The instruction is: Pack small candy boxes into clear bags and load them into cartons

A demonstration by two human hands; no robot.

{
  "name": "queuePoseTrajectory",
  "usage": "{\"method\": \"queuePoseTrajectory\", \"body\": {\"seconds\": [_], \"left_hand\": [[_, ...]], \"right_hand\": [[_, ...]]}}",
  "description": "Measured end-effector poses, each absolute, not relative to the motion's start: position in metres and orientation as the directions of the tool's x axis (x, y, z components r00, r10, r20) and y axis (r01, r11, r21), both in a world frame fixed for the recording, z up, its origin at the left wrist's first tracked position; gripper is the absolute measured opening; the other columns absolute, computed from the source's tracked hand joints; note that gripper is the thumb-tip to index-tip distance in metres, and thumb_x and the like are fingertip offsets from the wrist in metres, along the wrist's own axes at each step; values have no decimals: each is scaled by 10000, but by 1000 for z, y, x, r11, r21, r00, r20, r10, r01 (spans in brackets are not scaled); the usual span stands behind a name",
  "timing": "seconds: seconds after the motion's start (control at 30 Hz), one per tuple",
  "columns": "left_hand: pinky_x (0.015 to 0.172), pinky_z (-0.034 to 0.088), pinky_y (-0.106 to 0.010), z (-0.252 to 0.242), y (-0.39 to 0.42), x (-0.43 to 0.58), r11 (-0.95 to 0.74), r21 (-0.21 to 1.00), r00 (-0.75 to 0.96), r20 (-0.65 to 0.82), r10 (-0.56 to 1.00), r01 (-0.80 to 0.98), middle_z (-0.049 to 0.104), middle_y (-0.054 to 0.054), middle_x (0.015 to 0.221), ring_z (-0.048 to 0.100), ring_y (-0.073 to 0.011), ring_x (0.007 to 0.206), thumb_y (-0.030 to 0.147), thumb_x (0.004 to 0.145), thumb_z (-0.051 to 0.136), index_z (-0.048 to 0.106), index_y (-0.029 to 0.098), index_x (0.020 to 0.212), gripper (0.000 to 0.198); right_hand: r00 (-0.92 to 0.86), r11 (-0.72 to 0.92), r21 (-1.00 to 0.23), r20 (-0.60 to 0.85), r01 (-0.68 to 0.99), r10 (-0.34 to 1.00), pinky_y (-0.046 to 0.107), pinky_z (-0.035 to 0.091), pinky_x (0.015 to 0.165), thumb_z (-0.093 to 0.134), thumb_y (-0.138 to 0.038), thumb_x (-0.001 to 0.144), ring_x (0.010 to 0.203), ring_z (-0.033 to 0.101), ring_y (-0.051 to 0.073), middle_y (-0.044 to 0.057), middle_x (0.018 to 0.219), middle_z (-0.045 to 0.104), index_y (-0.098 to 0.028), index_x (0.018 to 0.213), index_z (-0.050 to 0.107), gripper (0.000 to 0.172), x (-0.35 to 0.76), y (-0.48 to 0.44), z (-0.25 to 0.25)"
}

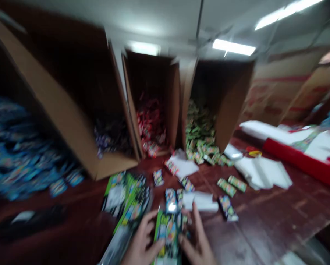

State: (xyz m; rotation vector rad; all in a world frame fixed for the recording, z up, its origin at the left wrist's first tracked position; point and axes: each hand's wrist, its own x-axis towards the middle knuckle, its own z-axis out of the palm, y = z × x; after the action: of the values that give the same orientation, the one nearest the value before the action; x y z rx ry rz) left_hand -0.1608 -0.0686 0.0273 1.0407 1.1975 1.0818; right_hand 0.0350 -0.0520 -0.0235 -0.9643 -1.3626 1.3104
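The picture is smeared by motion. At the bottom middle, my left hand (141, 241) and my right hand (196, 241) both grip a green printed packet (167, 235), one on each side, fingers curled onto it. Small colourful sachets (171, 198) lie just beyond the packet on the dark red-brown table (264, 224). A stack of green and black packets (126, 197) lies to the left of my hands.
Several open cardboard boxes stand tilted at the back, holding blue sachets (18, 154), purple ones (109, 138), red ones (151, 125) and green ones (200, 129). Loose sachets (231, 186) and white papers (261, 171) lie on the right, beside a red-and-white box (300, 154).
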Motion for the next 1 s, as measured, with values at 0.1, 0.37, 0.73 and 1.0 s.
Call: {"method": "queuePoseTrajectory", "body": {"seconds": [0.1, 0.37, 0.73, 1.0], "left_hand": [[873, 569, -400, 4, -74, -182, 258, 965, 249, -238, 939, -50, 647, -121, 1284, 705, -259, 1042, 343, 807, 795, 348, 287, 1420, 761], [1052, 458, -382, -1, -47, -198, 100, 993, 201, -111, 973, 66, 678, -88, 1222, 631, -196, 1164, 288, 972, 584, 621, 192, 1035, 120], [872, 518, -312, 21, -35, -197, 130, 977, 150, -156, 976, 171, 712, -42, 989, 653, -153, 929, 308, 932, 646, 689, 178, 924, 137], [749, 510, -255, 28, -25, -203, 190, 962, 162, -223, 961, 197, 708, -5, 843, 640, -114, 773, 324, 900, 698, 699, 169, 887, 156]], "right_hand": [[-200, -63, -992, -41, -108, 979, 415, 475, 1053, 638, -410, 949, 1197, 598, 211, 66, 1499, 494, -414, 1609, 32, 895, 35, -71, -38], [-140, 10, -997, 21, -81, 990, 375, 532, 1003, 683, -291, 929, 1137, 633, 183, 55, 1262, 627, -410, 1597, 150, 863, 26, -50, -28], [-206, -12, -1000, -15, 13, 979, 426, 567, 950, 674, -316, 928, 912, 681, 206, 22, 954, 681, -342, 1611, 103, 890, 9, -34, 10], [-196, -85, -996, -91, 36, 976, 393, 597, 837, 722, -350, 895, 810, 689, 199, 2, 860, 691, -303, 1612, 100, 951, 6, -20, 22]]}}
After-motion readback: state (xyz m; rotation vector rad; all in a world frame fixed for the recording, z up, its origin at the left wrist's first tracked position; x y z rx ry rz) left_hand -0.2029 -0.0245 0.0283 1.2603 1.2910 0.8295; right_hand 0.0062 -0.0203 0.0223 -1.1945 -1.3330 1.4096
